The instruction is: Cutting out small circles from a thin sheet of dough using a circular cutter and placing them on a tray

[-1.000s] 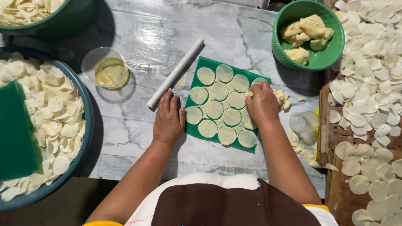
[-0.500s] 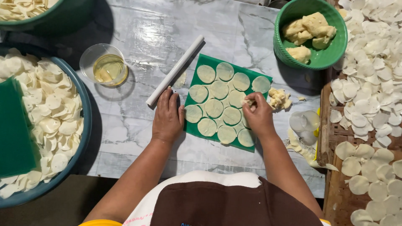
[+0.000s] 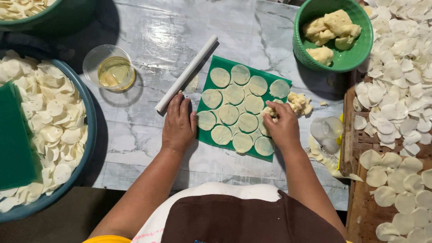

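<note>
1. Left hand (image 3: 178, 123) lies flat, fingers together, on the desk (image 3: 135, 144) touching the green mat's (image 3: 225, 63) left edge
2. Right hand (image 3: 281, 126) pinches dough scraps (image 3: 299, 102) at the mat's right edge; dough discs (image 3: 234, 112) cover the mat

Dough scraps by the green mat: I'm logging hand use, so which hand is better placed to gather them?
Probably the right hand: its fingers already touch the dough scraps at the green mat's right edge. The left hand rests flat beside the mat's left edge.

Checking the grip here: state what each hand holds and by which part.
Right hand pinches scrap dough at its left edge. Left hand holds nothing, flat beside the green mat.
</note>
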